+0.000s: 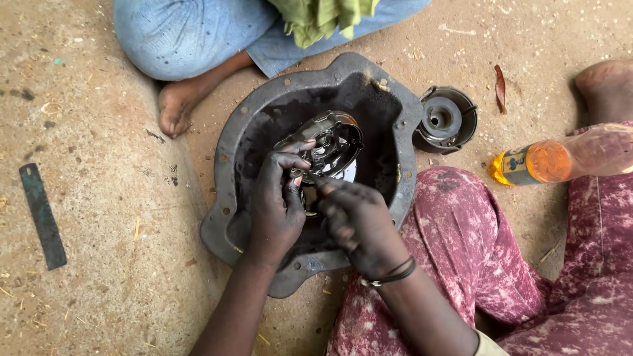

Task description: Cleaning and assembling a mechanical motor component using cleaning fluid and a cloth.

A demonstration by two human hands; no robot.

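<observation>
A round, greasy metal part [330, 148] is held tilted over a dark, oily metal housing pan [389, 112] on the sandy ground. My left hand [277, 204] grips the part's lower left edge, fingers curled round it. My right hand [359, 221], with dark bands at the wrist, pinches the same part at its lower middle, fingertips meeting those of the left. Both hands are smeared with black grease. What lies under the part inside the pan is hidden.
A small round metal cup piece [445, 118] sits right of the pan. An orange-liquid plastic bottle [560, 158] lies on my red-patterned trouser leg [475, 237]. Another person's bare foot [175, 105] and blue jeans are at top left. A flat dark strip [43, 214] lies left.
</observation>
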